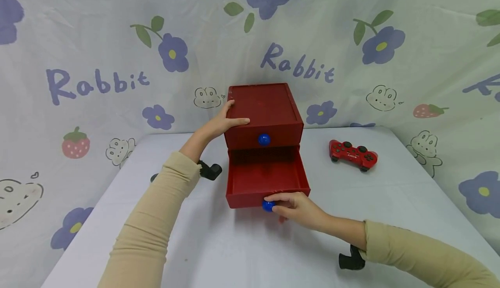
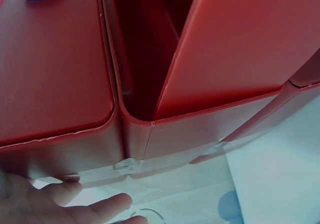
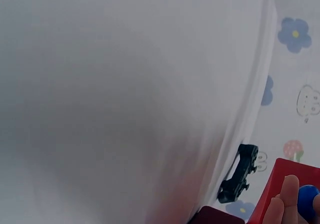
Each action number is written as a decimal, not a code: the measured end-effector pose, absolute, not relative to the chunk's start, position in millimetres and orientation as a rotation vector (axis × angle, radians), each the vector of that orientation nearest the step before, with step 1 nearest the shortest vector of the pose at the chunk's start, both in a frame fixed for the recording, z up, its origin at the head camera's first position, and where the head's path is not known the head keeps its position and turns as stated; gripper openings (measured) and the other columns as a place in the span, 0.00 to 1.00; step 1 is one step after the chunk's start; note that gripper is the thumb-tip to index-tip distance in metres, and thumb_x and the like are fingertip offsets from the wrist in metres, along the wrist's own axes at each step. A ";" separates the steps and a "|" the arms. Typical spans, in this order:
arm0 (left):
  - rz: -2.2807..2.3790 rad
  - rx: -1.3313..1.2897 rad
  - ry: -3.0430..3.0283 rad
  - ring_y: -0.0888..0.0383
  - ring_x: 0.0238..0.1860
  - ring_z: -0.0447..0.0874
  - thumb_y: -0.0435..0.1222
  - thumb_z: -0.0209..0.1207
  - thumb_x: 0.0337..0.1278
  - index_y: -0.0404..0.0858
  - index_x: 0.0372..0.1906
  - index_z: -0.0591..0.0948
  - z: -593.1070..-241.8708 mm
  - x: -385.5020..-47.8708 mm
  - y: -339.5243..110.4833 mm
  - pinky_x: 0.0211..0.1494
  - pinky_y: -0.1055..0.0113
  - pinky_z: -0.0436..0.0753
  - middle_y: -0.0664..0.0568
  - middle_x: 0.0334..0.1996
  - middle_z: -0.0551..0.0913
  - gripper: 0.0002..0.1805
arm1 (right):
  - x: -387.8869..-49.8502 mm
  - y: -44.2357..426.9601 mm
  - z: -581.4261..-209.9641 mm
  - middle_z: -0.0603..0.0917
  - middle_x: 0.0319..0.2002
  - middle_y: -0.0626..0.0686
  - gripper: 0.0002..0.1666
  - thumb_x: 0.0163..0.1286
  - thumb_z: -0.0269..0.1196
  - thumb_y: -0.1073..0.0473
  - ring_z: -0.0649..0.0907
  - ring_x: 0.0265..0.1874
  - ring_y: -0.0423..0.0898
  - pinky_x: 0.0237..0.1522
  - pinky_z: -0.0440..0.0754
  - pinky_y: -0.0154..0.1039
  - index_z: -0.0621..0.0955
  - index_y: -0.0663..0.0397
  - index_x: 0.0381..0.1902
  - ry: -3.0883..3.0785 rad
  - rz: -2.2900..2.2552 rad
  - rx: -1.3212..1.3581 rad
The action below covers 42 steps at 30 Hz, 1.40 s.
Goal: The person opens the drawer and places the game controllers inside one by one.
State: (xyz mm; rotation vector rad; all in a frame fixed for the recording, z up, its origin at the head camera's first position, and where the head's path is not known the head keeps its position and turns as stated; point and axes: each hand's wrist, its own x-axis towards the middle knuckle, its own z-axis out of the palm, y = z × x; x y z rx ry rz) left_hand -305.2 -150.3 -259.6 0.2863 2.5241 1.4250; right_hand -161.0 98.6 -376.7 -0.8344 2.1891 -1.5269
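A red two-drawer box (image 1: 265, 106) stands at the centre back of the table, its upper drawer closed with a blue knob (image 1: 264, 139). The lower drawer (image 1: 261, 177) is pulled out and holds nothing visible. My left hand (image 1: 218, 123) rests on the box's left side and top edge, fingers extended; in the left wrist view the left hand (image 2: 65, 204) lies beside the box. My right hand (image 1: 298, 209) pinches the lower drawer's blue knob (image 1: 268, 205) between thumb and fingers. In the right wrist view the right hand (image 3: 285, 204) is at the blue knob (image 3: 307, 202).
A red game controller (image 1: 353, 154) lies on the white table (image 1: 332, 192), right of the box. A patterned cloth (image 1: 109, 32) hangs behind. Black pieces show beside both forearms, and a small dark object (image 1: 154, 177) is partly hidden behind the left sleeve.
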 end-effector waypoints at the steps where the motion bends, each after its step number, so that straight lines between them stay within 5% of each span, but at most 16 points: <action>1: 1.424 0.283 2.527 0.48 0.67 0.49 0.49 0.56 0.54 0.49 0.72 0.38 -259.6 -305.5 -150.2 0.68 0.49 0.53 0.45 0.70 0.46 0.49 | -160.4 98.6 -376.9 0.82 0.42 0.60 0.20 0.66 0.57 0.62 0.81 0.24 0.42 0.35 0.80 0.32 0.76 0.62 0.55 2.188 -1.524 -0.831; 18: 1.412 0.276 2.529 0.47 0.67 0.49 0.49 0.57 0.53 0.49 0.72 0.38 -260.6 -307.5 -150.4 0.68 0.49 0.53 0.44 0.70 0.46 0.49 | -147.5 100.0 -376.8 0.82 0.38 0.62 0.20 0.66 0.57 0.62 0.81 0.26 0.42 0.34 0.80 0.31 0.76 0.59 0.55 2.142 -1.502 -0.790; 28: 1.416 0.287 2.523 0.47 0.67 0.49 0.50 0.56 0.54 0.49 0.72 0.37 -260.1 -307.7 -150.3 0.68 0.48 0.52 0.44 0.70 0.45 0.49 | -130.8 94.2 -384.3 0.85 0.35 0.58 0.12 0.66 0.56 0.63 0.79 0.23 0.34 0.31 0.79 0.30 0.82 0.65 0.42 1.931 -1.281 -1.039; 33: 1.394 0.280 2.534 0.47 0.68 0.47 0.50 0.56 0.54 0.50 0.72 0.37 -260.3 -307.1 -150.7 0.68 0.48 0.52 0.45 0.71 0.44 0.49 | -136.1 100.7 -370.5 0.84 0.37 0.60 0.13 0.66 0.56 0.63 0.83 0.29 0.43 0.34 0.81 0.32 0.81 0.65 0.44 1.937 -1.338 -1.132; 42: 1.409 0.286 2.528 0.47 0.68 0.48 0.50 0.56 0.54 0.49 0.72 0.36 -260.0 -308.2 -151.7 0.68 0.50 0.51 0.44 0.70 0.45 0.50 | -141.8 124.0 -325.4 0.84 0.39 0.57 0.15 0.65 0.58 0.62 0.81 0.32 0.36 0.35 0.82 0.37 0.80 0.63 0.47 2.076 -1.354 -1.227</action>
